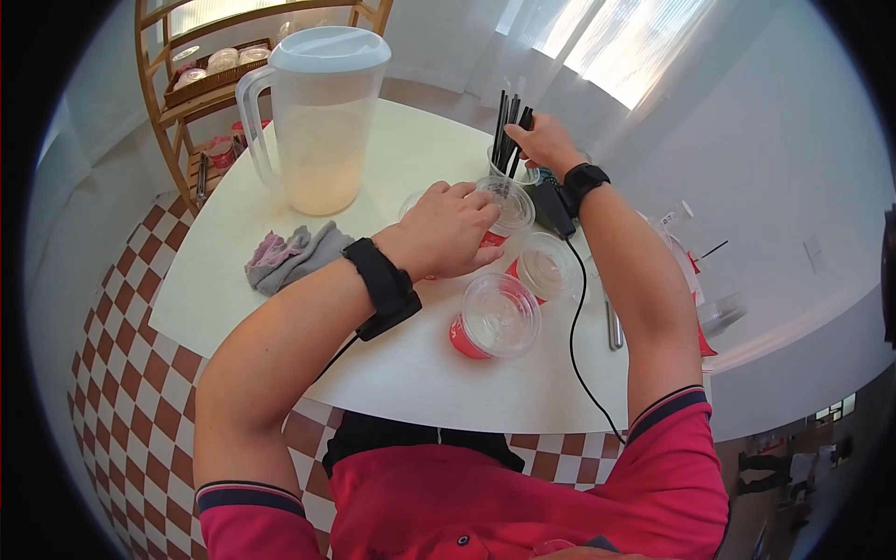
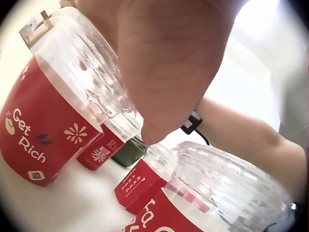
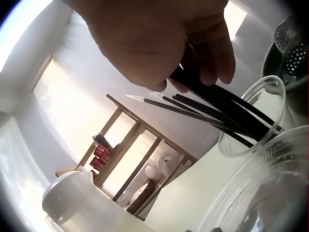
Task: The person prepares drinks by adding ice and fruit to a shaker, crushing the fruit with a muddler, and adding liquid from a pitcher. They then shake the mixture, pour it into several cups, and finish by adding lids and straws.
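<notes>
My right hand (image 1: 546,145) pinches the upper ends of black straws (image 3: 217,104). Those straws stand in a clear plastic cup (image 3: 227,147) at the back of the table. Over the group of red cups, my left hand (image 1: 443,229) lies palm down, fingers extended, fingertips at the clear lid (image 1: 511,207) of the rear cup. Two more red cups with clear dome lids, a near cup (image 1: 471,338) and a middle cup (image 1: 546,266), stand in front and to the right. Another lidded cup (image 2: 48,121) is partly hidden under my left hand in the head view.
A large lidded pitcher (image 1: 322,121) of pale liquid stands back left, with a crumpled grey cloth (image 1: 299,259) before it. A black cable (image 1: 577,345) runs across the table's right side. Behind the table is a wooden shelf (image 1: 168,112). Perforated ladles (image 3: 294,60) sit beside the straw cup.
</notes>
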A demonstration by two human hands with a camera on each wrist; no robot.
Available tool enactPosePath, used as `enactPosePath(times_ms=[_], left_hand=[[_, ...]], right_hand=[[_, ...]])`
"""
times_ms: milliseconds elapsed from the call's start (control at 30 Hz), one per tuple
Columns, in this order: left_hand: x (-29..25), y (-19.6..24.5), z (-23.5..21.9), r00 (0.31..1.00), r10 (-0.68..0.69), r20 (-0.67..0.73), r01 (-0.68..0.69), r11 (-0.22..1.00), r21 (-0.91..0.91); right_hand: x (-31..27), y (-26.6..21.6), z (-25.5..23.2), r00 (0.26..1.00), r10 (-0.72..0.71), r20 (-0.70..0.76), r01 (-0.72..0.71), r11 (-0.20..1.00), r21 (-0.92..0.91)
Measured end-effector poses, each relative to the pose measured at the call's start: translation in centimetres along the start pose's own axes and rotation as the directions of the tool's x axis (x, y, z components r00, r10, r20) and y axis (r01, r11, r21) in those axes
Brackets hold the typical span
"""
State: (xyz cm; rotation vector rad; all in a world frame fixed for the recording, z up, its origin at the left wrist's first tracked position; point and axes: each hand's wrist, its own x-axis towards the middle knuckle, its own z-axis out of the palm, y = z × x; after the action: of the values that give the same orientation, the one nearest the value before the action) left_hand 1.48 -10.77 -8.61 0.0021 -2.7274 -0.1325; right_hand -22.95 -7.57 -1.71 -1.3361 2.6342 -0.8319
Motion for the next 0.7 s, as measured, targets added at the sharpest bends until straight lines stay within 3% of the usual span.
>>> enactPosePath(times_ms=[33, 100, 200, 300, 400, 633, 700], left_hand=[[0.0, 0.3, -0.5, 0.996, -0.028, 0.089, 0.029, 1.000, -0.003], [0.0, 0.3, -0.5, 0.996, -0.032, 0.083, 0.033, 0.999, -0.010], [0.0, 0.2, -0.4, 0.996, -0.030, 0.079, 0.031, 0.999, -0.010], [-0.1, 0.2, -0.2, 0.998, -0.022, 0.055, 0.023, 1.000, -0.016], [-0.1, 0.2, -0.2, 0.999, -0.019, 0.039, 0.020, 1.000, -0.013], [-0.4, 0.1, -0.3, 0.999, -0.020, 0.044, 0.021, 1.000, -0.010], [-0.4, -0.3, 0.7, 0.998, 0.019, -0.060, -0.018, 1.000, 0.019]], right_hand=[[0.0, 0.1, 0.4, 1.000, -0.016, 0.006, 0.016, 1.000, -0.008], [0.4, 0.2, 0.4, 0.998, -0.017, 0.058, 0.021, 0.997, -0.080], [0.9, 1.1, 0.9, 0.995, -0.101, 0.000, 0.101, 0.987, -0.123], [0.3, 1.0, 0.0, 0.995, -0.080, 0.053, 0.086, 0.989, -0.121], [-0.7, 0.7, -0.7, 0.989, -0.145, 0.021, 0.146, 0.968, -0.202], [-6.0, -0.3, -2.6, 0.951, -0.309, -0.025, 0.307, 0.950, -0.058], [-8.9, -0.1, -2.9, 0.953, -0.302, -0.034, 0.303, 0.953, 0.003]])
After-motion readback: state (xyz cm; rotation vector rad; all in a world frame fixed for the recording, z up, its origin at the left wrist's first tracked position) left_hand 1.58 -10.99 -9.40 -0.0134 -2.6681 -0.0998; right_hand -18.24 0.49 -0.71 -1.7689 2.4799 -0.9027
